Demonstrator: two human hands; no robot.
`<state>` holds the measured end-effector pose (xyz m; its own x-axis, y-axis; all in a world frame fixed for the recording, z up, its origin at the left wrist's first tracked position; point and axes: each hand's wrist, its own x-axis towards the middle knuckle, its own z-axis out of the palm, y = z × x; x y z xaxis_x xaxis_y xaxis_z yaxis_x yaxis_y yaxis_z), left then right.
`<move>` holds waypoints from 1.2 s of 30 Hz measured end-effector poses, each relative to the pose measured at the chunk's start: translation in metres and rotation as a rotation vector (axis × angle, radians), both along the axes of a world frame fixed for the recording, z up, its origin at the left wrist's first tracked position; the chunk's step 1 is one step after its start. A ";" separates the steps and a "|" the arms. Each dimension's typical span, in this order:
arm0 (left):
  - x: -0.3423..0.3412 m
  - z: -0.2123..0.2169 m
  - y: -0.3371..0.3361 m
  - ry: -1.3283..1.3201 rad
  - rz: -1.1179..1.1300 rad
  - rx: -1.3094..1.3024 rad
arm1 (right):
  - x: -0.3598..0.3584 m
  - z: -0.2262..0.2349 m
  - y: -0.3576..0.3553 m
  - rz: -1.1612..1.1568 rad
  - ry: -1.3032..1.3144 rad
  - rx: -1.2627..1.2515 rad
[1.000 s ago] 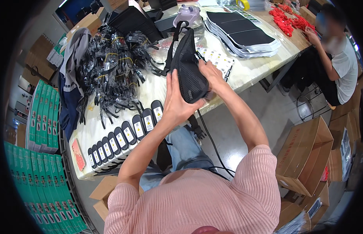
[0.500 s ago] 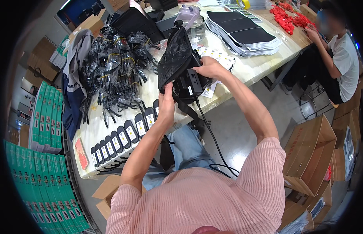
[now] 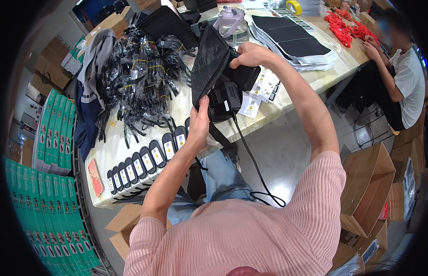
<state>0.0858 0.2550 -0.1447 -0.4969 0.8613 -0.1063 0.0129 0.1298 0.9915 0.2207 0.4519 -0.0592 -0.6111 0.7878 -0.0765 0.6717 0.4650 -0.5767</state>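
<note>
You hold a black mesh pouch (image 3: 209,64) up over the edge of the table (image 3: 315,80). Your left hand (image 3: 199,123) grips its lower edge. Your right hand (image 3: 251,54) is closed on the top of a black box-shaped device (image 3: 225,99) half inside the pouch. A black cord (image 3: 253,161) hangs down from it. A row of small black gadgets (image 3: 145,161) lies just below your left hand. Tangled bagged cables (image 3: 140,78) are piled beside the pouch.
</note>
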 end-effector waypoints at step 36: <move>-0.034 -0.020 0.016 -0.079 -0.033 -0.129 | -0.014 -0.030 -0.107 0.194 0.151 0.522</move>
<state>0.0517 0.2714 -0.1642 -0.4543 0.8535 -0.2553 -0.0584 0.2575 0.9645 0.2065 0.3449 -0.0896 -0.7224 0.5701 0.3913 0.4738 0.8203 -0.3203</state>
